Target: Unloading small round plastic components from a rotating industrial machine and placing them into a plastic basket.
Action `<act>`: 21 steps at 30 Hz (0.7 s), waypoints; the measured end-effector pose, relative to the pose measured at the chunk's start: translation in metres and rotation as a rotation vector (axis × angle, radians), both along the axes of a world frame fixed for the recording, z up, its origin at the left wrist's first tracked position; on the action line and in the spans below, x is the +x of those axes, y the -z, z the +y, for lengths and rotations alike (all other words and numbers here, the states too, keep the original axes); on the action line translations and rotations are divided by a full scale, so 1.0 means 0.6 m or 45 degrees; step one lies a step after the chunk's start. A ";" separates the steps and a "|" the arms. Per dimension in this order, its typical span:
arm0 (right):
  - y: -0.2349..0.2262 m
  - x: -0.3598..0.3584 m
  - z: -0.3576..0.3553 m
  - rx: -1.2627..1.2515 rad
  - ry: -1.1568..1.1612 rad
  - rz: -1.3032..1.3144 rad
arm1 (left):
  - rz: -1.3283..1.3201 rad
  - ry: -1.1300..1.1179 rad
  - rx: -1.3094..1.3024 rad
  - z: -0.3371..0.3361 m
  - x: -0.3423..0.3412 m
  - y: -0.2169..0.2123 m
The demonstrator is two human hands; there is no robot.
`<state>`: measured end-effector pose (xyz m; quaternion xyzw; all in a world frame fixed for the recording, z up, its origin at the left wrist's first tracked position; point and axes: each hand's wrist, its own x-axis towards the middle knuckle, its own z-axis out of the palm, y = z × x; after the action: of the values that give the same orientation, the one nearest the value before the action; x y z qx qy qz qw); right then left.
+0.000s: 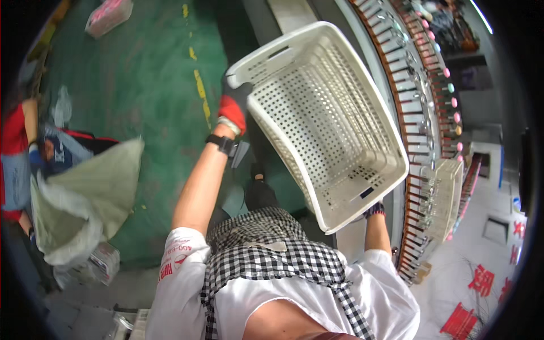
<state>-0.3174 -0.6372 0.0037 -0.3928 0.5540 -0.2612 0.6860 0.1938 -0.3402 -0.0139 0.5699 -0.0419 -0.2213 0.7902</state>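
Observation:
A white plastic basket point(317, 107) with perforated walls and base hangs tilted in front of me, its open top toward me and nothing inside. My left hand point(235, 105), in a red and dark grey glove, is closed around its left end at the rim. Against the opposite end, low on the right, is my right hand point(375, 209). The basket wall hides most of it; a dark patch shows through the handle slot beside it. A dark watch point(221, 144) sits on my left wrist.
Along the right runs a long rack point(416, 122) of upright rods with small coloured tips. A cream crate point(445, 195) stands beside it. At left, a person in red point(14, 136) is near a pale green sack point(99, 192). A pink-filled bin point(109, 16) rests on the green floor point(153, 113).

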 end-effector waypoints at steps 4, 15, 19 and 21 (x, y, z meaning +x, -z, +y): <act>0.006 -0.182 0.077 0.245 0.447 -0.307 | 0.072 0.424 -0.291 -0.128 -0.028 -0.087; 0.024 0.193 0.390 0.753 -0.812 -0.197 | -0.442 0.580 0.417 0.125 -0.080 -0.220; 0.013 0.306 0.487 0.911 -1.198 -0.031 | -0.248 0.584 0.697 0.372 -0.072 -0.263; 0.000 0.374 0.407 0.906 -1.491 0.136 | -0.229 0.240 0.877 0.429 -0.128 -0.259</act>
<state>-0.0931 -0.3930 0.0037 -0.3905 0.3357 0.3701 0.7732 0.1172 -0.0828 0.1416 0.8134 -0.0866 -0.2432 0.5213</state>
